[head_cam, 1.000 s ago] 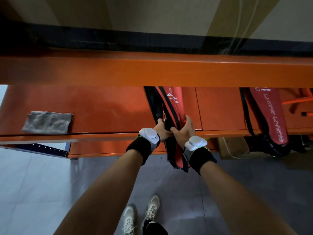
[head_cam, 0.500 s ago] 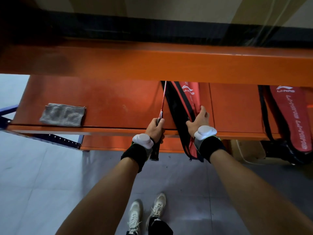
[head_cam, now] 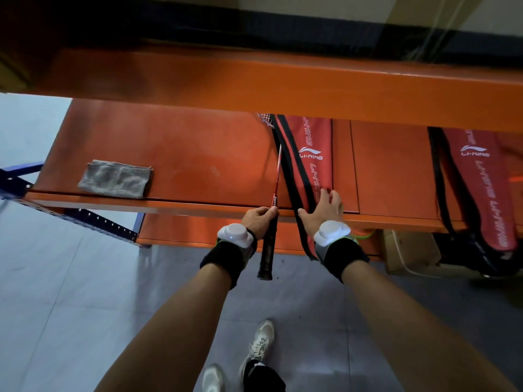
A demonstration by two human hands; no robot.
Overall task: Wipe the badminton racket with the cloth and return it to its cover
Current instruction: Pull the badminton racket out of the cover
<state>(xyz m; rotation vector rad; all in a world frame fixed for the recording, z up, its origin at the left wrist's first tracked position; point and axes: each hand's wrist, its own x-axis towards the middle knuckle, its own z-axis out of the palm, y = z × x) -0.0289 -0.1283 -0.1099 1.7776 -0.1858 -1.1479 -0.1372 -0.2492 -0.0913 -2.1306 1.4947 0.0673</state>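
Now racket (head_cam: 276, 176) farther from cover (head_cam: 312, 154)

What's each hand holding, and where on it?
Left hand grips the racket at its black handle. Right hand presses flat on the red cover, holding nothing.

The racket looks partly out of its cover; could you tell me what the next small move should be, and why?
Probably keep drawing the racket out with the left hand: its head is hidden under the upper shelf beam, while the right hand pins the cover.
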